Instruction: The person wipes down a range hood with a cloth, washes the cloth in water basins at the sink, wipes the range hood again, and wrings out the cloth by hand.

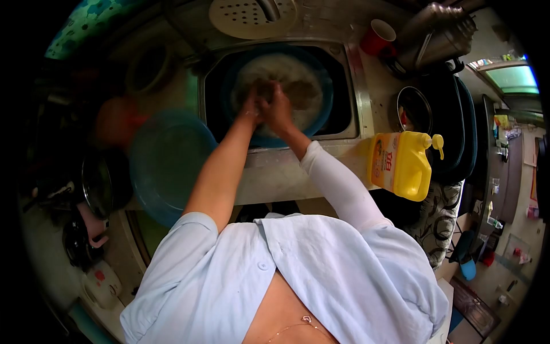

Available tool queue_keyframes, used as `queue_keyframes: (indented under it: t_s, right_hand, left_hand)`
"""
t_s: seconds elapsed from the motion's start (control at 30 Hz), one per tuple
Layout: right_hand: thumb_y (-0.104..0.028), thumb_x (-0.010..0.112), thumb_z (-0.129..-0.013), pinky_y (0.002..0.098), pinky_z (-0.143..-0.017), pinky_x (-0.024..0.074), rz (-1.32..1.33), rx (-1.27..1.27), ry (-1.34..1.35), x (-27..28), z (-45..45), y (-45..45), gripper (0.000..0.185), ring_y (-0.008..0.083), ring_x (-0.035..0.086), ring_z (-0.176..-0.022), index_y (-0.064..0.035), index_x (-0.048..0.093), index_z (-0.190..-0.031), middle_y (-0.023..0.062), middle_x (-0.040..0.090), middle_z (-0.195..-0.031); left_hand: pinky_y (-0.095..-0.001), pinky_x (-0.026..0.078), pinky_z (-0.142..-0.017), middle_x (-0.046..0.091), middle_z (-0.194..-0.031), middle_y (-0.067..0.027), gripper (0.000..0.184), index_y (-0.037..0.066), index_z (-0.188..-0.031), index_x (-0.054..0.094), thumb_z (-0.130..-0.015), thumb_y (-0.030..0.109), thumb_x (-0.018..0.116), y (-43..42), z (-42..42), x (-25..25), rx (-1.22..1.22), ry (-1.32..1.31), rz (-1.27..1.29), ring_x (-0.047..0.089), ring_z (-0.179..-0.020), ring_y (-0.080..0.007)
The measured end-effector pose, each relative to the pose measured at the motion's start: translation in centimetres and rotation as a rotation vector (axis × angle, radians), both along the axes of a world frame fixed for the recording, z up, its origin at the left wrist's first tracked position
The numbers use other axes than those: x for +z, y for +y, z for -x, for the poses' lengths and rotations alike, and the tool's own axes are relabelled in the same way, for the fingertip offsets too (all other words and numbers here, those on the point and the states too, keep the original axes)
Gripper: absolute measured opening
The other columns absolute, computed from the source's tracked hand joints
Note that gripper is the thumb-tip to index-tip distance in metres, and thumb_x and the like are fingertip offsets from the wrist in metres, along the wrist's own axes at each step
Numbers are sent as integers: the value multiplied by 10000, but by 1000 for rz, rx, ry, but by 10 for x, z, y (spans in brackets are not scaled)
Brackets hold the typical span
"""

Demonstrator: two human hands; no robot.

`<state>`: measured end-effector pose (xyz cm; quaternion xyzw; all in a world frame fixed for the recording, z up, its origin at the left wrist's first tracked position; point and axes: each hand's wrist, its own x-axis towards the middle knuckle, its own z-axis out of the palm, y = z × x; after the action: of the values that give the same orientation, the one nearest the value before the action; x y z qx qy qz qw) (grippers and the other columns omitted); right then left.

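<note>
Got left hand (251,108) and right hand (277,110) curled up together inside a blue basin (327,94), can't tell if gripping anything. Seeing brownish stuff (302,94) just right of both, in cloudy water (275,64). Further out, got sink (362,117) around, yellow jug (405,166) off right.

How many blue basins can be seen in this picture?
2: one blue basin sits in the sink; another blue basin is left of the sink. More may be hidden in the dark edges.
</note>
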<state>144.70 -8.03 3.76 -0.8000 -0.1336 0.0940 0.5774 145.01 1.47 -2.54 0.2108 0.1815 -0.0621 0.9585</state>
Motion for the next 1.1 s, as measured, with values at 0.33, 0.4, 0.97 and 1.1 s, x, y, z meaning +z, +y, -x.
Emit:
queue_keyframes:
  t_s: [0.33, 0.4, 0.97, 1.1]
  right_hand:
    - [-186, 600, -709, 389, -702, 424, 249, 32, -185, -44, -60, -6, 283, 341, 505, -842, -48, 542, -949, 172, 521, -962]
    - [-217, 599, -709, 397, -741, 406, 247, -218, -400, -65, -71, -19, 311, 350, 504, -865, -33, 542, -953, 208, 514, -967]
    - [-206, 552, -732, 407, -630, 449, 257, -30, -244, -12, -15, 16, 210, 358, 551, -758, -47, 554, -869, 173, 581, -817]
    - [-266, 527, -747, 425, -664, 447, 298, 3, -168, -42, -55, -5, 270, 354, 553, -798, -65, 559, -924, 184, 582, -847]
  left_hand:
    - [-415, 429, -801, 538, -1031, -95, 321, 84, -1002, 513, -818, 340, 452, -9, -16, -32, 77, 407, -76, 515, -935, -239]
    - [-409, 436, -791, 546, -1008, -98, 296, 80, -975, 518, -817, 323, 457, -4, -14, -36, 221, 448, -151, 525, -915, -240]
    - [-377, 405, -861, 502, -1089, -122, 355, 40, -1091, 459, -821, 272, 460, 22, -2, -107, 53, 326, -63, 489, -994, -255]
    - [-393, 438, -799, 568, -937, -116, 356, 51, -1036, 505, -820, 331, 460, -22, -2, 13, 105, 500, -153, 545, -856, -266]
